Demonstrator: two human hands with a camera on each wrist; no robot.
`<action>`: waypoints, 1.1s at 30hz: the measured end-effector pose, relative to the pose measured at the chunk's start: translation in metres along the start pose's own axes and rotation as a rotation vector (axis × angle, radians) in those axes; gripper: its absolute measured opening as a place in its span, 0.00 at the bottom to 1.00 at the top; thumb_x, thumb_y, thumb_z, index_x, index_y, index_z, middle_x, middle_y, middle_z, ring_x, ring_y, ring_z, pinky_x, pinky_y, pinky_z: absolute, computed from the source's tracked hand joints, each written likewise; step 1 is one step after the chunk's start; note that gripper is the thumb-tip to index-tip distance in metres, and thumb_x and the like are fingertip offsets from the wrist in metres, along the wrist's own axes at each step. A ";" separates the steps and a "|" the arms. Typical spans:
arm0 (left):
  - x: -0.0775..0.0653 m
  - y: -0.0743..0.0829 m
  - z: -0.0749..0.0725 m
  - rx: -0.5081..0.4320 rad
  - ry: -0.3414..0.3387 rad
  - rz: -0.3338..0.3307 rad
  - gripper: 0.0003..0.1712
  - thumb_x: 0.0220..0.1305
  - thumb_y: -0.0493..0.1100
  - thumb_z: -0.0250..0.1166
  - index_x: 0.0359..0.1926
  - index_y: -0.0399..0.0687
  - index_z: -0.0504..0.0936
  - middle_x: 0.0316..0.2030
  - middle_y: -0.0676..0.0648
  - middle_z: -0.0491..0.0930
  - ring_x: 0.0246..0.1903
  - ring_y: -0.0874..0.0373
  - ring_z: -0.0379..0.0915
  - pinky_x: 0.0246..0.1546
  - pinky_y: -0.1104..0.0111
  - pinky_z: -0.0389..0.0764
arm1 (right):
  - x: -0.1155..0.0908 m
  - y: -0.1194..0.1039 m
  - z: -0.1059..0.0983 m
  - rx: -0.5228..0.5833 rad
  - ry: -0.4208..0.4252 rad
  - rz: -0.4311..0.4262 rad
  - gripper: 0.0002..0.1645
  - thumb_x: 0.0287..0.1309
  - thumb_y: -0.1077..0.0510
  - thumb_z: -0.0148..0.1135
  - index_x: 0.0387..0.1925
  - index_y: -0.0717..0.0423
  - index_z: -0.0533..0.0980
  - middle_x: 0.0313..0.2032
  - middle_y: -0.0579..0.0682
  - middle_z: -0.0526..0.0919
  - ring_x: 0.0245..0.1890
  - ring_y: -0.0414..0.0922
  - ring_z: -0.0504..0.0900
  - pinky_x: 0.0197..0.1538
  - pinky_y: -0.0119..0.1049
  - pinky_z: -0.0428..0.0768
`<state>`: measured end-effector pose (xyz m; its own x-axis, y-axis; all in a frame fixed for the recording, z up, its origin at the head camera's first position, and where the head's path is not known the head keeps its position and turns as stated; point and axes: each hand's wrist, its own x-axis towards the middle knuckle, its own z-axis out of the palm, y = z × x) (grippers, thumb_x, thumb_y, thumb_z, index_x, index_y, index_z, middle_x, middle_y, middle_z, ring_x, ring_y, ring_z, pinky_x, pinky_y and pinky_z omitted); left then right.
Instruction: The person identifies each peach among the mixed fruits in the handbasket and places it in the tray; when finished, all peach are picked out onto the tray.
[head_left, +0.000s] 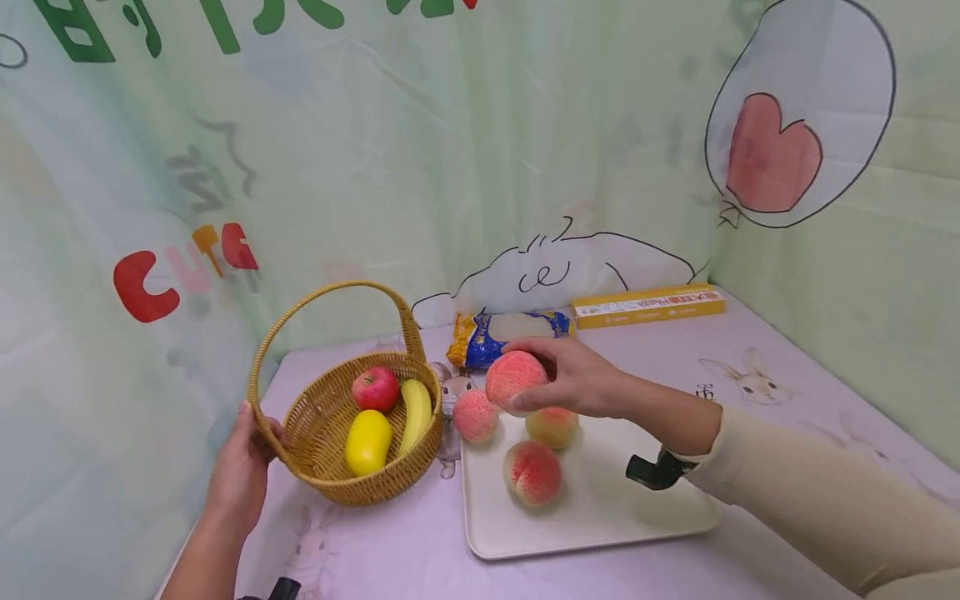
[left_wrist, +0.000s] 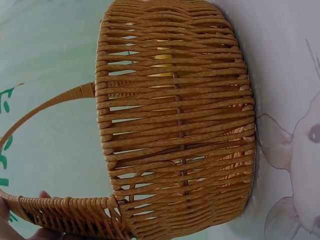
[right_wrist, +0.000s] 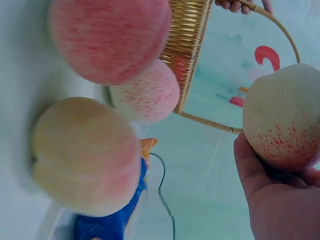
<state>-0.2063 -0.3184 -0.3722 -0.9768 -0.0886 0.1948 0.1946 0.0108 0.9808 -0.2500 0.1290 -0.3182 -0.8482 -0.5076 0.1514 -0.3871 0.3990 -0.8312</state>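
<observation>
My left hand [head_left: 247, 467] grips the handle base of a woven basket [head_left: 382, 487] at its left side. Inside the basket lie a red apple [head_left: 376, 389], a banana [head_left: 416, 414] and a smooth yellow fruit [head_left: 368, 442]. With thumb and fingers my right hand [head_left: 573, 379] holds a pink peach [head_left: 516, 381] above the far left part of a white tray [head_left: 600, 521]. Two more peaches, one red-blushed [head_left: 533, 473] and one yellowish [head_left: 553, 427], sit on the tray. A pink peach [head_left: 476, 416] is at its far left corner. The right wrist view shows the held peach's pale, red-speckled underside [right_wrist: 285, 115].
Behind the tray lies a blue and orange packet [head_left: 498, 332], with a long yellow box [head_left: 648, 307] to its right. A printed curtain [head_left: 480, 167] hangs behind and beside the table, whose cloth [head_left: 420, 550] bears rabbit drawings.
</observation>
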 end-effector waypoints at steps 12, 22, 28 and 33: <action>-0.002 0.001 -0.002 -0.011 -0.004 0.012 0.30 0.83 0.63 0.39 0.41 0.43 0.73 0.34 0.54 0.76 0.39 0.60 0.72 0.51 0.70 0.69 | -0.049 0.034 -0.007 -0.089 0.036 0.121 0.42 0.54 0.50 0.78 0.67 0.59 0.72 0.51 0.53 0.84 0.46 0.48 0.81 0.46 0.38 0.84; -0.001 0.001 -0.003 -0.013 -0.019 0.017 0.31 0.83 0.62 0.38 0.42 0.41 0.72 0.34 0.54 0.75 0.40 0.58 0.72 0.51 0.69 0.68 | -0.077 0.061 0.005 -0.218 0.078 0.115 0.46 0.50 0.43 0.80 0.66 0.57 0.74 0.56 0.54 0.83 0.47 0.45 0.80 0.47 0.34 0.81; -0.002 0.001 -0.003 -0.017 -0.018 0.023 0.31 0.83 0.62 0.38 0.42 0.39 0.72 0.34 0.53 0.76 0.39 0.60 0.72 0.51 0.68 0.68 | -0.080 0.071 0.013 -0.328 0.056 0.069 0.43 0.47 0.43 0.82 0.62 0.56 0.77 0.53 0.48 0.85 0.47 0.42 0.81 0.50 0.36 0.80; -0.002 0.001 -0.002 -0.013 -0.015 0.011 0.31 0.83 0.62 0.38 0.43 0.40 0.72 0.35 0.53 0.75 0.40 0.60 0.71 0.52 0.68 0.67 | -0.081 0.070 0.015 -0.365 0.036 0.061 0.43 0.47 0.43 0.82 0.62 0.57 0.77 0.51 0.47 0.85 0.47 0.42 0.80 0.50 0.37 0.80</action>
<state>-0.2041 -0.3202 -0.3715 -0.9759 -0.0738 0.2053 0.2060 -0.0014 0.9786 -0.2029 0.1865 -0.3967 -0.8836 -0.4494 0.1315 -0.4331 0.6775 -0.5945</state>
